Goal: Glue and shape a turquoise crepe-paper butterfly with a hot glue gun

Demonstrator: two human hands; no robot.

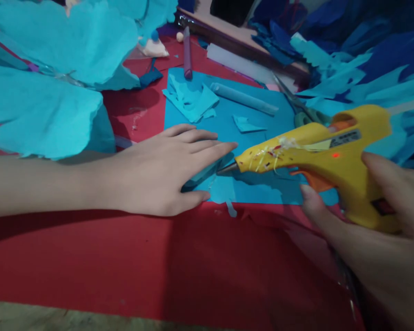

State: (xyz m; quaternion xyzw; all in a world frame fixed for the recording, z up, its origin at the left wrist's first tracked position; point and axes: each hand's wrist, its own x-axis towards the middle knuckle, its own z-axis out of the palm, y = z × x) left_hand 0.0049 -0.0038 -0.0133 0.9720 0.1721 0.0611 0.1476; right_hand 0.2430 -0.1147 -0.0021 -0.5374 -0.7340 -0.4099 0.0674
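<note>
My left hand (174,172) lies flat, fingers stretched out, over a turquoise paper piece (222,188) on a blue sheet (283,101). My palm and fingers hide part of that piece. In my right hand (372,239) is a yellow hot glue gun (296,151) with an orange trigger and a lit red light. Its metal nozzle points left, close to my left fingertips and the turquoise piece. Dried glue strands cling to its front. My right thumb stands away from the trigger, and the fingers behind the handle are partly hidden.
Large turquoise crepe-paper petals (51,108) fill the upper left. Crumpled turquoise scraps (191,99), a pale blue stick (244,99) and a purple stick (187,53) lie beyond my left hand. Scissors (301,110) lie behind the glue gun, beside cut crepe paper (352,78). Red covering (89,262) spreads underneath.
</note>
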